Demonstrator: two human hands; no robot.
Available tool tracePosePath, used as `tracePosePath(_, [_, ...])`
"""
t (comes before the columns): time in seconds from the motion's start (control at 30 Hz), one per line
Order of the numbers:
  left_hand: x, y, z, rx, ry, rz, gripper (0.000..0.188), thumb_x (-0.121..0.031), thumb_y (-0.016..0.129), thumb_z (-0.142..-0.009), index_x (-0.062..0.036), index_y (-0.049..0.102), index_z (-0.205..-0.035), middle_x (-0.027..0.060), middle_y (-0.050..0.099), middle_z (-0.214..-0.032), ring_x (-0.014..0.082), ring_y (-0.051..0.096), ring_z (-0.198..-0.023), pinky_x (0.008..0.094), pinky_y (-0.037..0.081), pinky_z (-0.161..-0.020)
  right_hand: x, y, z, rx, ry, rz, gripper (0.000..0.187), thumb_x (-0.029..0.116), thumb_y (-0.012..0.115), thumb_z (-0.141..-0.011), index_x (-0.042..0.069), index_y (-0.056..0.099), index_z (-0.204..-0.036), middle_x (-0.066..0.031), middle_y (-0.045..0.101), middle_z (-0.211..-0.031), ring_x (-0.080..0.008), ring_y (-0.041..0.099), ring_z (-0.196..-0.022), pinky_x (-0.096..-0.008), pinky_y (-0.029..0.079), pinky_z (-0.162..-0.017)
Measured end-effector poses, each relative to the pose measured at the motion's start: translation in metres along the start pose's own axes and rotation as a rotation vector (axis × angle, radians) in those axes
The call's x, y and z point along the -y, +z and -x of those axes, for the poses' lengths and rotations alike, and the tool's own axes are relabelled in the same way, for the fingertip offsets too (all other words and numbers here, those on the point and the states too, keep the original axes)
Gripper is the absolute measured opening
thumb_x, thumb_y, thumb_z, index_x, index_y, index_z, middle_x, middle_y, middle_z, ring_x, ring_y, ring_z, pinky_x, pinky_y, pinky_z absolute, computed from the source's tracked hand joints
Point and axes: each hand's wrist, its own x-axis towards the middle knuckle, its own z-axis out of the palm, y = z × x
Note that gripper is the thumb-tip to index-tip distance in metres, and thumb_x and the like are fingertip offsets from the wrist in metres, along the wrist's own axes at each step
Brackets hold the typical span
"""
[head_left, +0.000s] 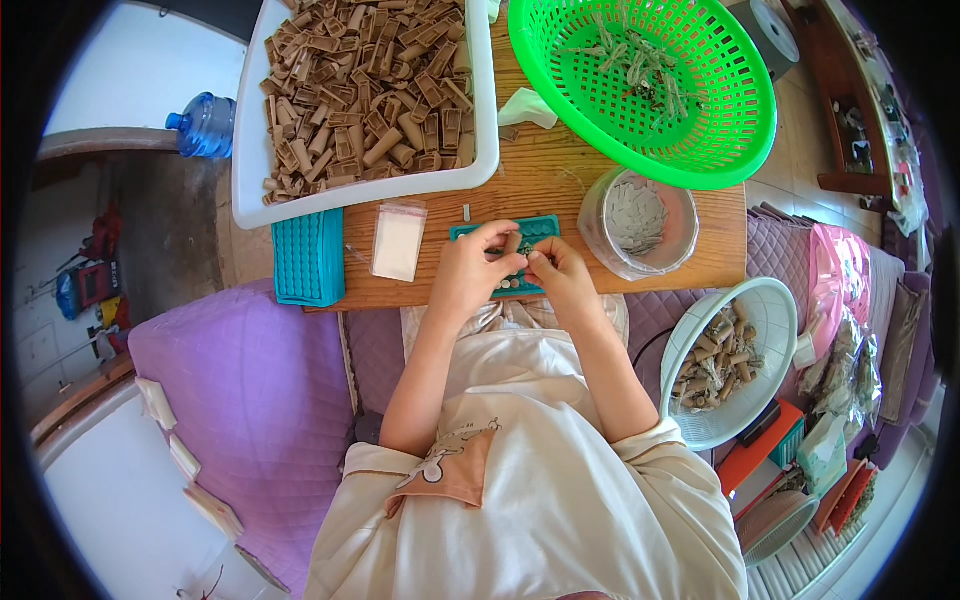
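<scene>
My left hand (474, 268) is closed in a pinch on a small brown half-tube piece (513, 242) above a teal tray (543, 227). Close beside it, my right hand (562, 276) has thumb and forefinger pressed together at the same piece. Some greenish bits show between the two hands, but what the right fingers hold is too small to make out. Several small round pale pieces lie in the tray below my fingers. Similar brown pieces (375, 95) fill a white bin (370, 193) beyond my left hand.
On the wooden table (555, 215) are stacked teal trays (308, 258), a clear packet (398, 243) and a tub (690, 240) of grey flat pieces. A green basket (745, 150) with dried sprigs overhangs the far right. Right of me stands a pale basket (782, 310) of brown pieces.
</scene>
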Motion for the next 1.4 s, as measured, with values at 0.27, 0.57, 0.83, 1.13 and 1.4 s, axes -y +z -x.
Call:
tracePosePath(0.27, [-0.006, -0.005, -0.001, -0.028, -0.016, -0.073, 0.042, -0.007, 0.069, -0.067, -0.0025, 0.053, -0.105, 0.0173, 0.060, -0.092, 0.0207, 0.062, -0.078, 0.0274, 0.050, -0.065, -0.001, 0.004, 0.000, -0.007, 0.068, -0.100, 0.008, 0.008, 0.049, -0.083, 0.000, 0.049, -0.083, -0.0032, 0.050, -0.074, -0.0085, 0.050, -0.067, -0.0209, 0.044, -0.063])
tracePosePath(0.57, [0.011, -0.011, -0.005, 0.107, 0.007, 0.229, 0.031, -0.002, 0.057, -0.077, -0.0040, 0.051, -0.107, 0.0080, 0.057, -0.091, 0.0127, 0.056, -0.080, 0.0243, 0.048, -0.067, -0.002, 0.004, 0.003, 0.011, 0.069, -0.197, 0.009, 0.010, 0.049, -0.084, 0.001, 0.050, -0.085, -0.0019, 0.050, -0.078, -0.0071, 0.049, -0.069, -0.0193, 0.044, -0.065])
tracePosePath(0.83, [-0.006, -0.011, 0.002, 0.051, -0.125, 0.322, 0.021, -0.006, 0.041, -0.087, -0.0053, 0.046, -0.108, 0.0060, 0.055, -0.093, 0.0085, 0.053, -0.076, 0.0222, 0.048, -0.065, -0.004, -0.001, 0.002, 0.078, 0.080, -0.222, 0.008, 0.011, 0.049, -0.084, 0.002, 0.049, -0.085, -0.0012, 0.050, -0.079, -0.0073, 0.048, -0.072, -0.0199, 0.043, -0.068])
tracePosePath(1.13, [0.006, -0.020, 0.003, -0.063, -0.031, 0.147, 0.016, -0.010, 0.035, -0.087, -0.0063, 0.047, -0.098, 0.0015, 0.048, -0.074, 0.0051, 0.040, -0.058, 0.0197, 0.035, -0.051, -0.006, 0.002, 0.005, 0.174, 0.117, -0.159, 0.007, 0.013, 0.049, -0.086, 0.006, 0.049, -0.085, 0.0011, 0.049, -0.082, -0.0061, 0.048, -0.072, -0.0196, 0.041, -0.069])
tracePosePath(1.4, [0.007, -0.017, 0.002, -0.012, -0.047, 0.268, 0.015, -0.011, 0.037, -0.085, -0.0061, 0.049, -0.092, 0.0007, 0.048, -0.070, 0.0037, 0.038, -0.056, 0.0183, 0.032, -0.049, -0.013, 0.022, 0.008, 0.192, 0.127, -0.182, 0.013, 0.019, 0.048, -0.087, 0.006, 0.048, -0.088, 0.0017, 0.049, -0.082, -0.0050, 0.046, -0.071, -0.0186, 0.041, -0.066])
